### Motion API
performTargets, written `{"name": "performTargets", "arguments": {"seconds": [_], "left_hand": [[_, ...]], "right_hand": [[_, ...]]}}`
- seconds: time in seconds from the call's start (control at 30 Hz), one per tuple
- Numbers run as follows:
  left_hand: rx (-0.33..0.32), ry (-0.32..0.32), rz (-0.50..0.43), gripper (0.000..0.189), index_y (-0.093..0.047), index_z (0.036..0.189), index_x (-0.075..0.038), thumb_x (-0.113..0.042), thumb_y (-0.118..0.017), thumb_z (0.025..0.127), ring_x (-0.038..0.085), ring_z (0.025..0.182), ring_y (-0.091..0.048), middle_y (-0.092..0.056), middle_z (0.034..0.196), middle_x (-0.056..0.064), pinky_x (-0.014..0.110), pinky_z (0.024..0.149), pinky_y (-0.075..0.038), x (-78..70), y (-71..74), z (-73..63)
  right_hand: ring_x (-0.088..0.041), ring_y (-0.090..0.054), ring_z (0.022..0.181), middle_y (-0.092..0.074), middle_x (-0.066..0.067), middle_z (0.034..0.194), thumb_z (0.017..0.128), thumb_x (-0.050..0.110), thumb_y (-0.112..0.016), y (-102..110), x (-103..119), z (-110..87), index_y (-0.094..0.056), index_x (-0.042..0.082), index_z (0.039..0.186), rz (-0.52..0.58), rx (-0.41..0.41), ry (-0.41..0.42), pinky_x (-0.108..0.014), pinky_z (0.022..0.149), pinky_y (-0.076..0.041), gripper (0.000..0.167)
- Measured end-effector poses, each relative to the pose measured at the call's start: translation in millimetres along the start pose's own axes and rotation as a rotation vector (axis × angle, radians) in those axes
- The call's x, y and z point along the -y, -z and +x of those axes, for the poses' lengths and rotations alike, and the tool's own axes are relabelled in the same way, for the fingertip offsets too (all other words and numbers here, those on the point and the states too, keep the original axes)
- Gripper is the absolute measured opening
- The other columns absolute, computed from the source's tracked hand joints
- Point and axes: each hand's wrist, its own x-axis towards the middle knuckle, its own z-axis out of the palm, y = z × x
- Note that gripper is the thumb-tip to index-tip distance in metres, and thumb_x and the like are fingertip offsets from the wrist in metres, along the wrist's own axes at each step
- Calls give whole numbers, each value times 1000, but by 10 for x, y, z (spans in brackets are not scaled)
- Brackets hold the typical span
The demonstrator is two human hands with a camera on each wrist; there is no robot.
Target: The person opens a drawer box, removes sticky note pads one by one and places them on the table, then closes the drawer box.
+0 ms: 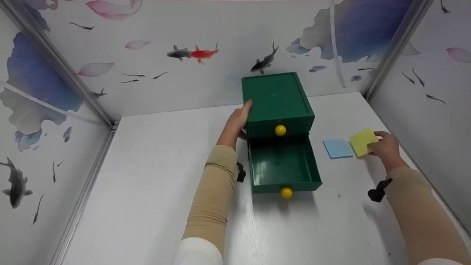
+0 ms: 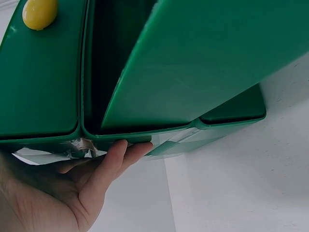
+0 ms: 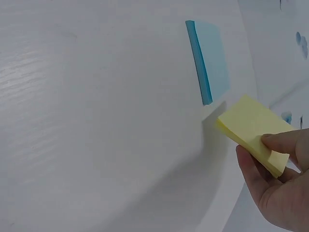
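Note:
A green drawer cabinet (image 1: 274,97) with yellow knobs stands on the white table. Its middle drawer (image 1: 279,167), seen against the others in the left wrist view, is pulled out, and nothing shows inside it. My left hand (image 1: 238,118) rests against the cabinet's left side, thumb near the top edge; in the left wrist view its fingers (image 2: 113,159) lie fairly straight along the side wall. To the right, my right hand (image 1: 388,148) pinches a yellow sticky note pad (image 3: 253,123) between thumb and fingers, tilted above the table. Beside it lies a blue sticky note pad (image 1: 337,148).
The white table (image 1: 154,191) extends left and in front of the cabinet. A patterned back wall (image 1: 220,84) stands close behind the cabinet, with side walls left and right. The right wall (image 1: 423,95) is near my right hand.

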Motion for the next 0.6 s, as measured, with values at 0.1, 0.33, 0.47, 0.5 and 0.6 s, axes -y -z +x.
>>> {"name": "performTargets", "arguments": {"seconds": [0.1,0.33,0.47,0.5,0.6], "left_hand": [[3,-2,-13,83,-42,145,-5,-69,-28,95,40,88,-66,-55,114,24,48,69,-57,7,3,8],[-6,1,-5,81,-42,145,-6,-69,-28,95,40,86,-66,-55,116,24,47,69,-57,3,-7,9],[6,8,-11,81,-40,147,-6,-69,-27,96,40,90,-65,-53,121,25,47,70,-57,4,2,12],[11,8,-14,82,-39,147,-6,-69,-27,96,41,91,-65,-53,122,25,47,70,-57,6,3,13],[10,6,-16,82,-40,147,-6,-69,-28,95,41,90,-65,-53,121,25,47,70,-57,11,5,15]], "right_hand": [[-43,-45,117,-29,-41,138,90,-4,-51,-32,-28,23,-18,-13,149,-5,-9,-9,-26,73,-56,68],[-40,-48,113,-34,-39,135,90,-4,-47,-102,-55,58,-21,-12,148,-40,-48,-20,-19,66,-53,65],[-39,-46,114,-37,-38,136,88,-5,-46,-137,-34,59,-25,-11,148,-107,-95,-45,-21,67,-50,63],[-39,-45,115,-37,-38,137,88,-5,-46,-145,-31,57,-25,-11,148,-119,-105,-50,-24,70,-50,63],[-40,-42,120,-34,-37,142,88,-5,-45,-176,-38,50,-26,-11,147,-134,-126,-56,-35,85,-48,62]]}}
